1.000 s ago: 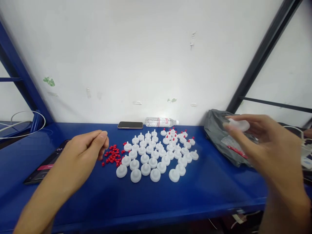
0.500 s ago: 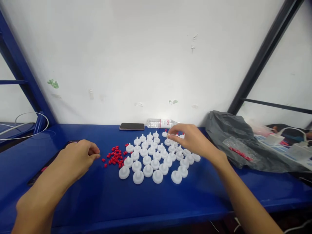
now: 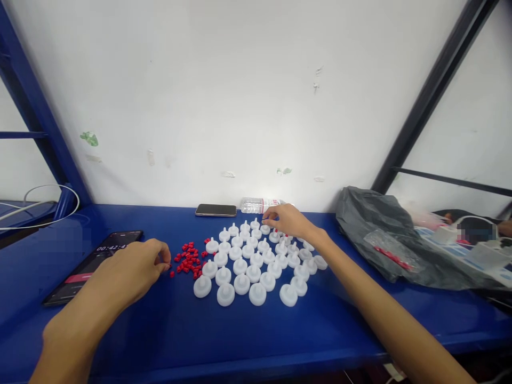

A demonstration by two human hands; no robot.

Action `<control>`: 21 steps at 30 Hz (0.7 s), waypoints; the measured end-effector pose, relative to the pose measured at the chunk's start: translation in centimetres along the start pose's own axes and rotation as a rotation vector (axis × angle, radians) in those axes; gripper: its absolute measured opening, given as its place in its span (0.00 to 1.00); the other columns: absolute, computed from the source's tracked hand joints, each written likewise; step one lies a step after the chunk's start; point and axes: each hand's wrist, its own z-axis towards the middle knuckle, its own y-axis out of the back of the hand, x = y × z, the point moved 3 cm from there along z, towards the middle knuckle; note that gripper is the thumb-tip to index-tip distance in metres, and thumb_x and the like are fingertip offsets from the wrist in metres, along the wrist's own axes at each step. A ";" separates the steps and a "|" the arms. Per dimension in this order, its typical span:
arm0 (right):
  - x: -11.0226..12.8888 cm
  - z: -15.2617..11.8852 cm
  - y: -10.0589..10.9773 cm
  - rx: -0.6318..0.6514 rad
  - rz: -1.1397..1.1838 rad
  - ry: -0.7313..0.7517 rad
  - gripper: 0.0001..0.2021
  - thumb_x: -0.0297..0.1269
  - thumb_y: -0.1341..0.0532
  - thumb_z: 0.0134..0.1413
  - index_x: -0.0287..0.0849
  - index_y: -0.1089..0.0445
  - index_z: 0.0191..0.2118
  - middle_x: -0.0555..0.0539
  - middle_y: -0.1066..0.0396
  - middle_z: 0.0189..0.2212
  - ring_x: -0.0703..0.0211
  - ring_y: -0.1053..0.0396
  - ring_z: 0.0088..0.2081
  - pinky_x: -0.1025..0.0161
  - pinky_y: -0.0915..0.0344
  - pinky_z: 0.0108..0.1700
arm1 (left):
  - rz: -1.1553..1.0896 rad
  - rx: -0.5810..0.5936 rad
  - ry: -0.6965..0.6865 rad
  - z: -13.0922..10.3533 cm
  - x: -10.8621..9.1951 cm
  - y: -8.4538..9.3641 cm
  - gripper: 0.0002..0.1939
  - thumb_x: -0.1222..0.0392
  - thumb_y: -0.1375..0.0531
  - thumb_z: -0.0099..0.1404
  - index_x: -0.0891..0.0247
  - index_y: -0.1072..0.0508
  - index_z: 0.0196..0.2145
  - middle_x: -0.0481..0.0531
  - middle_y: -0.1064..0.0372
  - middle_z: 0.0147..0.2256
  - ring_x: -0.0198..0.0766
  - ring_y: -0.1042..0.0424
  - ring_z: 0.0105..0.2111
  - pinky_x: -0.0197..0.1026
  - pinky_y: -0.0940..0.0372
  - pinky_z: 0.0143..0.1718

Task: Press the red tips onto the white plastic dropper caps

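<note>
Left hand, head view: fingers curled beside red pieces on blue table; can't tell if gripping. Right hand: fingers bent down at rear white cap, grip unclear. Other white caps spread right of red pieces.

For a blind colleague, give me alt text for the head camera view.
Left hand beside scattered small red caps, right hand at the back of clustered white stemmed discs on a blue table; a plastic bottle lies behind.
</note>
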 end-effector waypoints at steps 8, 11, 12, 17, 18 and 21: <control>-1.1 -1.5 1.1 0.022 -0.035 -0.026 0.08 0.43 0.29 0.58 0.46 0.19 0.31 0.49 0.17 0.32 0.53 0.22 0.35 0.60 0.34 0.39 | 0.089 0.103 0.066 -0.3 -2.4 0.6 0.12 0.54 0.44 0.63 0.55 0.20 0.38 0.61 0.18 0.37 0.57 0.20 0.34 0.50 0.35 0.34; -1.4 -1.7 1.7 0.000 0.003 -0.027 0.08 0.42 0.32 0.61 0.46 0.19 0.33 0.49 0.17 0.33 0.55 0.22 0.35 0.61 0.34 0.38 | 0.095 0.131 0.085 -0.6 -3.4 1.2 0.15 0.53 0.47 0.66 0.55 0.21 0.41 0.61 0.18 0.38 0.59 0.20 0.37 0.50 0.35 0.35; -1.5 -1.8 2.0 -0.014 0.013 -0.032 0.09 0.42 0.33 0.62 0.45 0.19 0.34 0.49 0.17 0.34 0.55 0.22 0.36 0.61 0.34 0.38 | 0.103 0.131 0.091 -0.7 -3.6 1.5 0.16 0.53 0.48 0.67 0.55 0.21 0.41 0.61 0.18 0.38 0.59 0.20 0.37 0.50 0.35 0.35; -1.7 -2.1 2.4 0.002 0.036 -0.044 0.11 0.47 0.33 0.62 0.46 0.18 0.35 0.47 0.17 0.34 0.52 0.21 0.38 0.60 0.33 0.39 | 0.156 0.064 0.092 -1.1 -4.0 2.6 0.18 0.51 0.52 0.71 0.54 0.22 0.38 0.59 0.18 0.35 0.58 0.20 0.35 0.51 0.36 0.36; -1.6 -2.1 2.2 0.021 0.037 -0.042 0.11 0.48 0.32 0.60 0.46 0.17 0.35 0.47 0.17 0.34 0.51 0.21 0.38 0.60 0.33 0.39 | 0.145 0.045 0.091 -1.2 -4.1 2.7 0.18 0.50 0.51 0.71 0.53 0.22 0.38 0.58 0.18 0.35 0.58 0.20 0.35 0.51 0.36 0.36; -1.4 -2.2 1.4 0.080 0.047 -0.035 0.09 0.47 0.29 0.56 0.48 0.16 0.34 0.49 0.17 0.31 0.52 0.21 0.35 0.59 0.33 0.38 | 0.112 0.013 0.091 -1.5 -4.2 2.8 0.18 0.47 0.49 0.70 0.51 0.21 0.39 0.57 0.18 0.34 0.58 0.20 0.35 0.51 0.36 0.36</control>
